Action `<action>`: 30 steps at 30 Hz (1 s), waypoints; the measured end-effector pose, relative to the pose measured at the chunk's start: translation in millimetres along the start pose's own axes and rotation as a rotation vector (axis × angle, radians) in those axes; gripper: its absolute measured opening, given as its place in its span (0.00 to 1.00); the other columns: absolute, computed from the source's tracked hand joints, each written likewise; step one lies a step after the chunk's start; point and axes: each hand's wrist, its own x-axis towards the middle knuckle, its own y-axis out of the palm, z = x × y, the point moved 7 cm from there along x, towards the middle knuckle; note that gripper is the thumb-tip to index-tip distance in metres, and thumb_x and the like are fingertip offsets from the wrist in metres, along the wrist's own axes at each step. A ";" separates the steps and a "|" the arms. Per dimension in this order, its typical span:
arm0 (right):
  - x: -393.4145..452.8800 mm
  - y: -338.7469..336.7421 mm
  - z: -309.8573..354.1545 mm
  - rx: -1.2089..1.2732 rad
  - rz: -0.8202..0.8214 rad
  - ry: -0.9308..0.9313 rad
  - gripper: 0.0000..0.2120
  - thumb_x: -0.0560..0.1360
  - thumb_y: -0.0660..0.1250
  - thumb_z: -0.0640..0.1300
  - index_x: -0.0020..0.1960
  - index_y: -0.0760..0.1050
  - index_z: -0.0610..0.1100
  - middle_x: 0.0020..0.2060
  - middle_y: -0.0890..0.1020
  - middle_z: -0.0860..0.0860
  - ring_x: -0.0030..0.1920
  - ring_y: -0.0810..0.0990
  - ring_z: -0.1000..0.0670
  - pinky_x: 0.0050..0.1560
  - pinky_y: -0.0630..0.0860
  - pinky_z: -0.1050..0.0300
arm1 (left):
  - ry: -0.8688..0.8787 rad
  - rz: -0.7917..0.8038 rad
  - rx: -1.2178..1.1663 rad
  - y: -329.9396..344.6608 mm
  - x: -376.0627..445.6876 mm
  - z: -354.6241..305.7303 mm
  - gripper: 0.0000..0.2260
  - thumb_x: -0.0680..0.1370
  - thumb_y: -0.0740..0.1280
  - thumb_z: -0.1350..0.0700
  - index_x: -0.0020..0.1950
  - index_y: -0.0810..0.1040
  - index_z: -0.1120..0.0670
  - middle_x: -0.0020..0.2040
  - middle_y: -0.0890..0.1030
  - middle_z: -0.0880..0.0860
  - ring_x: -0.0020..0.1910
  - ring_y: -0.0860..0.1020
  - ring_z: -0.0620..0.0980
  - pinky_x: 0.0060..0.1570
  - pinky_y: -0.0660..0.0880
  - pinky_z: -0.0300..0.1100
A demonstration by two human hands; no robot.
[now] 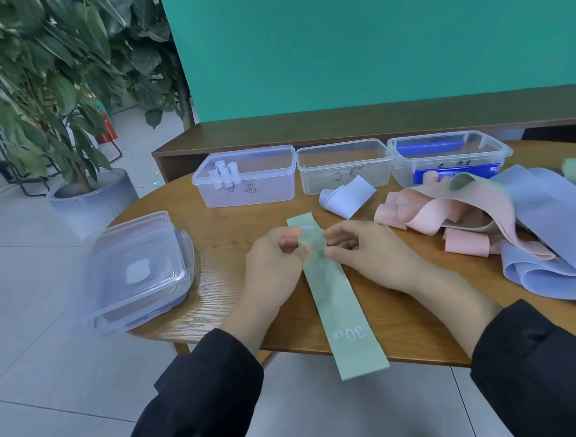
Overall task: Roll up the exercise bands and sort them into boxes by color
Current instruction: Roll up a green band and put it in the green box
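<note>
My left hand point(275, 255) and right hand point(364, 248) cover the middle of the green band point(336, 302), so I cannot tell how its far part is folded (that stretch is blurred too). The pile of bands point(497, 215) runs off the right edge. Handwriting on the left box point(245, 177) and middle box point(343, 166) is too small to read.

A long green band point(336, 298) marked 30 LB lies flat, unrolled, before the three clear boxes point(343, 166), its near end overhanging
</note>
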 end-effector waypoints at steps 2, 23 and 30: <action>0.2 2.5 -0.8 0.034 0.002 0.007 0.17 0.76 0.74 0.47 0.64 0.79 0.48 0.51 0.84 0.58 0.48 0.82 0.61 0.55 0.76 0.68 | 0.018 -0.007 -0.011 1.1 -3.9 -2.7 0.13 0.76 0.74 0.59 0.58 0.82 0.47 0.50 0.83 0.46 0.52 0.82 0.44 0.58 0.79 0.44; -4.2 -19.2 14.9 0.686 -0.166 0.062 0.19 0.72 0.76 0.35 0.61 0.78 0.44 0.48 0.87 0.47 0.51 0.83 0.41 0.50 0.81 0.57 | 0.458 0.025 -0.038 0.6 -38.0 -54.8 0.18 0.83 0.65 0.62 0.69 0.76 0.45 0.60 0.81 0.36 0.53 0.83 0.44 0.51 0.79 0.38; -7.6 -23.1 17.6 0.689 -0.173 0.042 0.18 0.73 0.76 0.37 0.60 0.79 0.46 0.46 0.87 0.43 0.48 0.86 0.47 0.54 0.81 0.57 | 0.425 0.112 -0.090 1.7 -36.9 -52.6 0.17 0.82 0.68 0.56 0.71 0.75 0.45 0.59 0.84 0.44 0.60 0.82 0.48 0.61 0.79 0.52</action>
